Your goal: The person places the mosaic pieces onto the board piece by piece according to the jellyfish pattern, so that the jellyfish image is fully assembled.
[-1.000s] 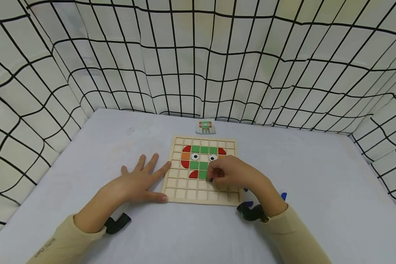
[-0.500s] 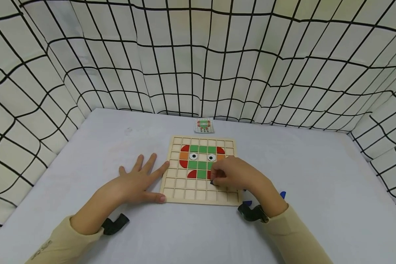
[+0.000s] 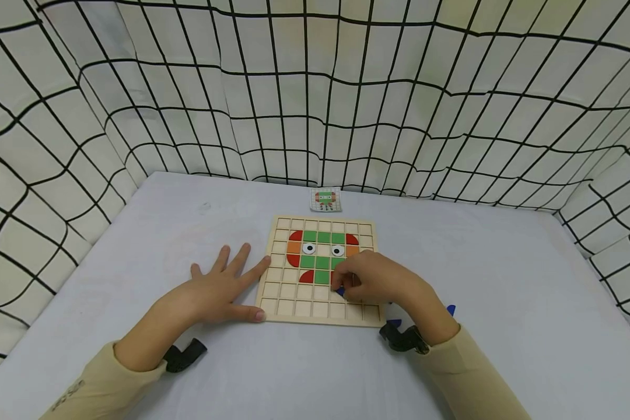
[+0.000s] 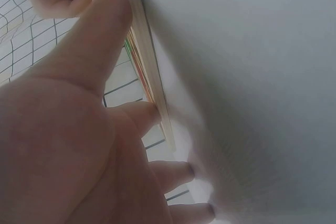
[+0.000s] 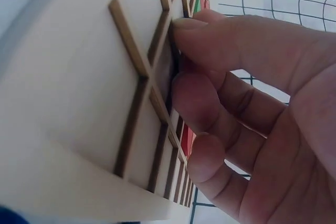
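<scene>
A wooden grid board (image 3: 304, 308) lies on the white table, with red, green and orange tiles and two eye tiles set in its cells. Spread flat, my left hand (image 3: 217, 294) rests on the table, its thumb and index fingertip at the board's left edge; the left wrist view has the thumb (image 4: 113, 3) against that edge. Over the lower right of the board, my right hand (image 3: 375, 280) pinches a small blue tile (image 3: 340, 291) between thumb and fingers, at a cell below the red and green tiles. In the right wrist view the fingers mostly hide this tile.
Behind the board lies a small pattern card (image 3: 325, 199) with a similar coloured figure. Loose blue tiles lie by the right wrist, one tile (image 3: 394, 322) near the board's corner and another tile (image 3: 451, 310) farther right. Black netting (image 3: 307, 93) over white sheeting encloses the table.
My right hand has shifted slightly right and down across the board, and more of the blue tile shows under its fingertips. My left hand has stayed in place by the board.
</scene>
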`<state>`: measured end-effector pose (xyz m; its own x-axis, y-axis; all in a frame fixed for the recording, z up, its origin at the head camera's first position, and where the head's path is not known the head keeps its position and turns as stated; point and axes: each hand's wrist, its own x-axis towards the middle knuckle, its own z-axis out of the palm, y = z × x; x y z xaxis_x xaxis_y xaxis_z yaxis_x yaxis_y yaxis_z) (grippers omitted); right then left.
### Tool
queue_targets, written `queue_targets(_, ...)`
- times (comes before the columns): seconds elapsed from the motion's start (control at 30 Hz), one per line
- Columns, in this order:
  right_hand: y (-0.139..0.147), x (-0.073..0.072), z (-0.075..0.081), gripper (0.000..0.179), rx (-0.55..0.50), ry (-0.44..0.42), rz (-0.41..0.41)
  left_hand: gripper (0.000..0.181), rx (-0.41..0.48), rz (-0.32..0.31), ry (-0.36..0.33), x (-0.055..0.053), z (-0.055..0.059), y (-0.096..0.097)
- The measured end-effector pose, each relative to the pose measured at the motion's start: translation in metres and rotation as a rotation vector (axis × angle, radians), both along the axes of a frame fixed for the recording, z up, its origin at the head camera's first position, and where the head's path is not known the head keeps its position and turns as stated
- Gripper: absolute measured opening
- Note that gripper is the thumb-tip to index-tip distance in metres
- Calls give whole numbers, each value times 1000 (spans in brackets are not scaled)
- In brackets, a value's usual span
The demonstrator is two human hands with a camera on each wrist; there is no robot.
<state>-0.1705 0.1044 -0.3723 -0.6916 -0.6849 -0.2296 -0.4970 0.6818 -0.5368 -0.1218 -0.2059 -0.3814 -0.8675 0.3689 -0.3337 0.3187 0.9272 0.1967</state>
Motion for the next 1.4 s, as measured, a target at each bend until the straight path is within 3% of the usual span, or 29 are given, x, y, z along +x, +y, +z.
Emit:
queue_targets(0.43,1,-2,-3,16,5,4,5,106,7,0,-5,-1,0,0)
queue_targets(0.83,23,-9,9,10,31,-20,-73,106,3,-2,-6,-2,-1,0)
queue_targets(1.2,53,-10,18,19,228,-121,-250,106,-1,-4,1,-2,-1,1)
queue_targets(1.4,53,-10,15,24,280,-178,-271,106,3,0,-4,-1,-1,0)
